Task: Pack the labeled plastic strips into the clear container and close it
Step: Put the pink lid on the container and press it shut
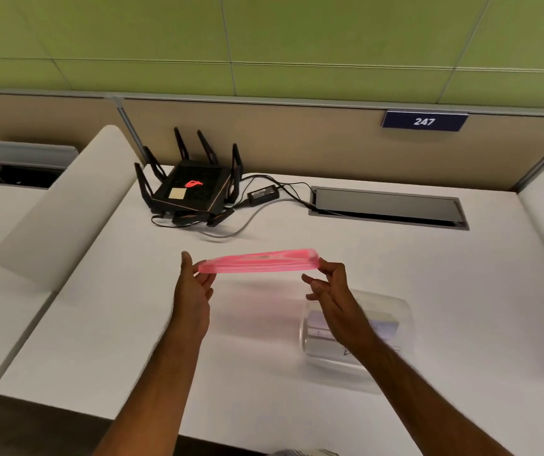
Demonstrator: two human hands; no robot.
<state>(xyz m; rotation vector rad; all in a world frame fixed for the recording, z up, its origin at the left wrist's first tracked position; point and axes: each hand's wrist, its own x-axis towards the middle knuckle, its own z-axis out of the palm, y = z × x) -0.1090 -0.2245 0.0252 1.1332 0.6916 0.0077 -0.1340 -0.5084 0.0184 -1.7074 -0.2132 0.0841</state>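
Lid work is the step in hand, by my reading: the flat, translucent pink plastic lid (pixel 259 261) hangs level in the air at the centre of the frame, pinched at its left end by the left hand (pixel 195 291) and at its right end by the right hand (pixel 329 291), thumbs and fingertips closed on the rim and the other fingers loosely spread. The clear plastic container (pixel 359 337) rests on the white desk (pixel 444 284) at lower right, partly behind the right forearm, well apart from the lid; pale strips with dark handwriting (pixel 379 324) show through its wall, though blur makes it impossible to tell how many there are or whether all are in. To close it well, the lid probably needs carrying down and to the right, kept level, squared over the rim, then pressed around the edge. The black router with upright antennas (pixel 191 189) in the upper middle of the frame is clear of that path.
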